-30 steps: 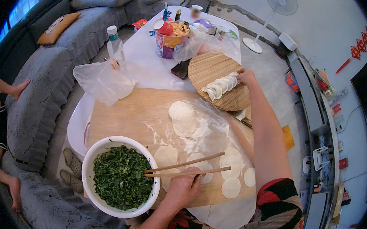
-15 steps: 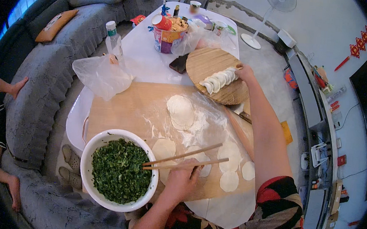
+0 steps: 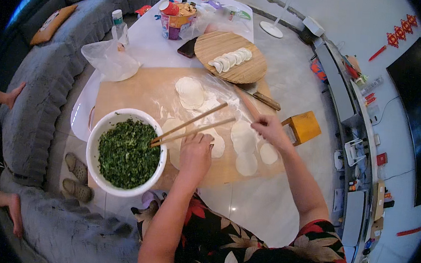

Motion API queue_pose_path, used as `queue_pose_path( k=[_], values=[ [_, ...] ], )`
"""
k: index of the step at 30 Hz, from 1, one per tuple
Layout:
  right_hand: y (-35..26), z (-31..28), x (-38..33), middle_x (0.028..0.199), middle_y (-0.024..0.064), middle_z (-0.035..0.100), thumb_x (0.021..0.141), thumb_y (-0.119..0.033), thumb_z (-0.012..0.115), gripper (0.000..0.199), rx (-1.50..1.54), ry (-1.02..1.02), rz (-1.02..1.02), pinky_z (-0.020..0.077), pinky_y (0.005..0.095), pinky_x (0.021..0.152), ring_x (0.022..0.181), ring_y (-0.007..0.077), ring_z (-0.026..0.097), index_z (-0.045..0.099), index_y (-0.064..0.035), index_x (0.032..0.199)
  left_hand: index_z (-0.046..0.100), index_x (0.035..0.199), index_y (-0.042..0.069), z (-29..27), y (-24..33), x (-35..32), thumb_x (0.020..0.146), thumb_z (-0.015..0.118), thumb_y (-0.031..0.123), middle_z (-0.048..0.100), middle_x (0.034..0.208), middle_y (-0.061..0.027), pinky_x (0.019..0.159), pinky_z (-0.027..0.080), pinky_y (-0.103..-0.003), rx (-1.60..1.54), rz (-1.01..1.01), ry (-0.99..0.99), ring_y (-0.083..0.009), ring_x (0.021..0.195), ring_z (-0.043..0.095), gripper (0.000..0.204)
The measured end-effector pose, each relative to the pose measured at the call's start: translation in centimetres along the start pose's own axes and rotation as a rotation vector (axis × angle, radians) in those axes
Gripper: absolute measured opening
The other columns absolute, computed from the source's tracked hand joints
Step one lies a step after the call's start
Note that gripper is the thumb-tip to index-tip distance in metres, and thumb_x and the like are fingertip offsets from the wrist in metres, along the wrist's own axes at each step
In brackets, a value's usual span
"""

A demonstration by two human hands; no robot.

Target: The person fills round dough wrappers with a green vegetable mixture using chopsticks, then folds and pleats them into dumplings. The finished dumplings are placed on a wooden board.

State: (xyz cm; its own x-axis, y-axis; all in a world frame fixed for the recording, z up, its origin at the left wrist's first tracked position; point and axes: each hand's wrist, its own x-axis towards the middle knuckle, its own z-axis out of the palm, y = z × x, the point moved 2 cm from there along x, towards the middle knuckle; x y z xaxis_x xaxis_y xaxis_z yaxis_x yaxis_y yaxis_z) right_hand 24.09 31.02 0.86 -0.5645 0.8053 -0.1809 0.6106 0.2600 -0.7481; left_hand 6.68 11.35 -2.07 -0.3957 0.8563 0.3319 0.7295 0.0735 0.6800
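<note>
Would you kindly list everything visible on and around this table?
bowl: one, white, holding chopped greens, front left
chopsticks: one pair, wooden, tips at the bowl
wrappers: several, pale rounds, on the board
board: one, tan, mid-table
round board: one, wooden, carrying folded dumplings, far side
rolling pin: one, wooden, right of the wrappers
plastic bag: one, clear, left
left hand: holding the chopsticks
right hand: over the wrappers, empty

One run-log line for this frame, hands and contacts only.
left hand: on dough wrapper, beside chopsticks | right hand: at wrapper edge, empty | bowl of greens: chopstick tips resting on rim
</note>
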Motion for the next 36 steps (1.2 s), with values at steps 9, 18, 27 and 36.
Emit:
queue_pose_path(
  k=[9, 18, 27, 36],
  values=[
    [3.4, 5.6, -5.1, 0.099, 0.0163, 0.054, 0.069, -0.018, 0.076, 0.034, -0.277, 0.466, -0.212, 0.0483, 0.0379, 0.075, 0.084, 0.03, 0.058, 0.061, 0.0008, 0.093, 0.061, 0.097, 0.005, 0.2, 0.0, -2.6, 0.073, 0.067, 0.005, 0.056, 0.113, -0.0155, 0.093, 0.039, -0.046, -0.009, 0.17, 0.148, -0.0355, 0.109, 0.049, 0.025],
    [4.1, 5.0, -4.2, 0.087, 0.0169, 0.06, 0.068, -0.014, 0.074, 0.028, -0.379, 0.45, -0.179, 0.0468, 0.0394, 0.076, 0.087, 0.0314, 0.059, 0.059, 0.0004, 0.087, 0.061, 0.092, 0.004, -2.6, -0.8, -4.7, 0.073, 0.066, 0.005, 0.057, 0.106, -0.0154, 0.09, 0.042, -0.043, -0.007, 0.177, 0.18, -0.0338, 0.105, 0.052, 0.02],
    [3.8, 3.4, -2.4, 0.086, 0.0121, 0.066, 0.073, -0.008, 0.069, 0.023, -0.036, 0.453, -0.302, 0.0484, 0.034, 0.067, 0.076, 0.0219, 0.062, 0.058, 0.0016, 0.09, 0.062, 0.09, 0.004, -2.4, -0.5, -4.2, 0.074, 0.067, 0.007, 0.061, 0.092, -0.0148, 0.079, 0.046, -0.042, -0.07, 0.116, 0.161, -0.0343, 0.091, 0.057, 0.016],
    [-2.1, 4.6, -5.3, 0.083, 0.002, 0.06, 0.077, -0.004, 0.069, 0.028, 0.643, -0.028, -0.027, 0.0475, 0.0247, 0.06, 0.072, 0.0122, 0.059, 0.056, -0.0045, 0.102, 0.063, 0.096, 0.001, -0.8, -0.4, -3.6, 0.08, 0.066, 0.019, 0.063, 0.097, -0.0173, 0.079, 0.049, -0.037, -0.453, -0.125, 0.011, -0.0294, 0.094, 0.061, 0.023]
  ],
)
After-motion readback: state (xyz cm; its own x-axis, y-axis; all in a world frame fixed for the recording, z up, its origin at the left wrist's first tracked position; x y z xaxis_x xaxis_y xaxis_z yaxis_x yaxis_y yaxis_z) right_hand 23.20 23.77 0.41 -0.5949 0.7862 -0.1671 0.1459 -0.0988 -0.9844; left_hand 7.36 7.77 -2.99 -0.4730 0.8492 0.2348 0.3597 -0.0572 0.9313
